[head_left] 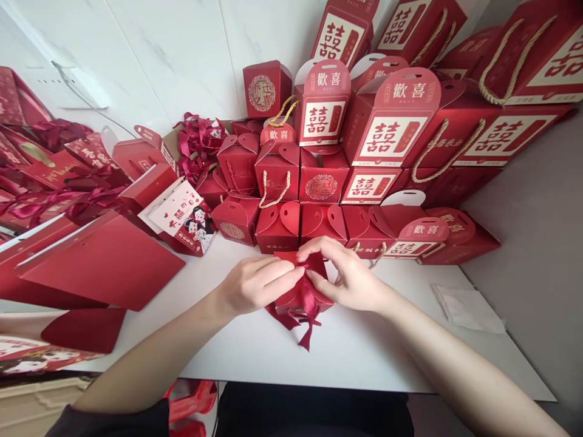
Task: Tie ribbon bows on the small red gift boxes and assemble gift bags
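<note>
Boxes stacked behind ribboned box; ribbon heap back left.

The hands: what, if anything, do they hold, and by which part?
Red ribbon, at its gathered top on a red box: the left hand seems to pinch it; the right hand may too.

White table is reflecting soft light. Veined white wall is rising behind table; grey wall is bordering its right; red plastic stool is showing below its near edge.
</note>
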Demonstrator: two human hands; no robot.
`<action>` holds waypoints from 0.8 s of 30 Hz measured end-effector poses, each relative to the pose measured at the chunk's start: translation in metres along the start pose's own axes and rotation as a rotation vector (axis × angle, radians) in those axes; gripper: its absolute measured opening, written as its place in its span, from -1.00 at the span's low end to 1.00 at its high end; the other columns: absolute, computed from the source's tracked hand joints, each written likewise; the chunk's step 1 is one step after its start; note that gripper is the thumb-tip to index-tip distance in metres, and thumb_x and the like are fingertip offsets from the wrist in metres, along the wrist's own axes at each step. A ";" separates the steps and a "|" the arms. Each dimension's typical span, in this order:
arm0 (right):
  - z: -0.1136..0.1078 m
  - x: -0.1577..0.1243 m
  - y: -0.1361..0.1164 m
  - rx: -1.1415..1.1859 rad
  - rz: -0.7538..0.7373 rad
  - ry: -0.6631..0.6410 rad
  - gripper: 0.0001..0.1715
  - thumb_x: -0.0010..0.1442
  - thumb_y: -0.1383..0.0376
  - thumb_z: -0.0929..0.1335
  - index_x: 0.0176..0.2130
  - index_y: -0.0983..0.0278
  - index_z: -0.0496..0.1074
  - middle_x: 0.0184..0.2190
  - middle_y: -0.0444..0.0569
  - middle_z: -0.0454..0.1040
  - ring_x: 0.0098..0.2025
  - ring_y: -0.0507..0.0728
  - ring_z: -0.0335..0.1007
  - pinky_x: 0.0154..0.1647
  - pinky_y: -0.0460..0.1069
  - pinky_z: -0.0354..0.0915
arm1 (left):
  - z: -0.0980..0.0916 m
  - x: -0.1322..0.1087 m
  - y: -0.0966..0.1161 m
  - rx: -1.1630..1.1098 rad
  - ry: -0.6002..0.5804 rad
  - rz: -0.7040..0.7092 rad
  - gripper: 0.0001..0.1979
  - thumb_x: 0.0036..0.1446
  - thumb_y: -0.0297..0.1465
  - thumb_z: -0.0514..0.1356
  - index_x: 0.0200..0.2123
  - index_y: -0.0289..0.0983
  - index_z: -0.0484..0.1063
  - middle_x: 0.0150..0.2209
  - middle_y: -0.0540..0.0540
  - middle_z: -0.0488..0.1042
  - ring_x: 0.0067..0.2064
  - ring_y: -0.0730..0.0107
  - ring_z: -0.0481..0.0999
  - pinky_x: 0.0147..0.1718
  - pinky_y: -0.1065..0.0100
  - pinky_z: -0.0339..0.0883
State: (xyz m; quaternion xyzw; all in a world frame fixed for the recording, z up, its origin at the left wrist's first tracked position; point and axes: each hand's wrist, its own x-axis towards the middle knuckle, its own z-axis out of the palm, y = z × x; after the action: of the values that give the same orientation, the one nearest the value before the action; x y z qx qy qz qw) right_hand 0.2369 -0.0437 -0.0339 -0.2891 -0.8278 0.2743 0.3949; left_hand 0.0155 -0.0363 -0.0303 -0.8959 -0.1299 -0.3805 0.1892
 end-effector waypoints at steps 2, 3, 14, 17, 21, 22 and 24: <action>0.001 0.001 0.000 -0.016 -0.006 0.029 -0.71 0.17 0.51 0.31 -0.13 0.21 0.35 -0.22 -0.04 0.48 -0.17 0.13 0.40 -0.07 0.09 0.35 | 0.001 -0.001 0.000 0.003 -0.001 0.002 -0.80 0.05 -0.62 0.31 -0.21 -0.40 0.48 -0.38 -0.09 0.56 -0.43 0.46 0.53 -0.44 0.44 0.46; 0.001 0.001 0.000 -0.048 -0.013 0.069 -0.74 0.18 0.50 0.30 -0.16 0.21 0.35 -0.26 -0.05 0.48 -0.20 0.13 0.39 -0.10 0.10 0.34 | 0.001 -0.002 0.000 0.004 -0.002 0.003 -0.79 0.05 -0.62 0.31 -0.20 -0.40 0.48 -0.37 -0.08 0.56 -0.43 0.46 0.54 -0.43 0.44 0.46; 0.006 0.002 0.003 -0.414 -0.121 0.147 -0.75 0.20 0.52 0.25 -0.21 0.19 0.33 -0.31 -0.05 0.51 -0.22 0.17 0.39 -0.08 0.13 0.28 | 0.001 -0.001 0.000 0.013 0.002 0.011 -0.78 0.06 -0.62 0.30 -0.18 -0.40 0.46 -0.38 -0.10 0.56 -0.45 0.46 0.51 -0.49 0.42 0.41; 0.003 -0.001 0.006 -0.827 -0.169 0.225 -0.74 0.18 0.55 0.24 -0.26 0.20 0.33 -0.37 -0.04 0.50 -0.28 0.19 0.34 -0.23 0.09 0.20 | 0.001 -0.003 0.000 0.011 -0.017 0.001 -0.79 0.08 -0.63 0.27 -0.17 -0.38 0.45 -0.37 -0.08 0.56 -0.44 0.47 0.50 -0.49 0.43 0.40; -0.026 -0.008 0.008 -1.074 -0.131 0.337 -0.70 0.14 0.58 0.24 -0.29 0.20 0.36 -0.42 -0.02 0.45 -0.34 0.19 0.29 -0.36 0.07 0.12 | 0.001 -0.004 0.001 -0.003 -0.015 -0.007 -0.79 0.07 -0.63 0.28 -0.18 -0.38 0.44 -0.39 -0.06 0.56 -0.45 0.48 0.51 -0.52 0.44 0.38; -0.037 -0.011 0.008 -1.082 -0.105 0.383 -0.70 0.13 0.58 0.24 -0.30 0.20 0.38 -0.43 -0.01 0.45 -0.34 0.21 0.30 -0.36 0.08 0.13 | 0.000 -0.004 0.001 0.001 -0.006 -0.009 -0.79 0.08 -0.63 0.27 -0.19 -0.37 0.44 -0.39 -0.06 0.56 -0.46 0.49 0.51 -0.52 0.45 0.38; -0.058 -0.016 0.004 -0.976 -0.074 0.464 -0.70 0.13 0.56 0.24 -0.31 0.20 0.40 -0.42 0.01 0.47 -0.32 0.24 0.34 -0.31 0.11 0.19 | -0.001 -0.003 0.000 0.015 0.002 -0.003 -0.81 0.10 -0.62 0.25 -0.18 -0.36 0.44 -0.39 -0.05 0.56 -0.46 0.49 0.52 -0.52 0.45 0.40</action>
State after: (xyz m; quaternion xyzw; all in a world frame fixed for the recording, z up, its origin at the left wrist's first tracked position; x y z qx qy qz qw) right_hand 0.2935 -0.0391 -0.0136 -0.4624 -0.7599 -0.2271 0.3965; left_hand 0.0128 -0.0373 -0.0313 -0.8939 -0.1341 -0.3805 0.1956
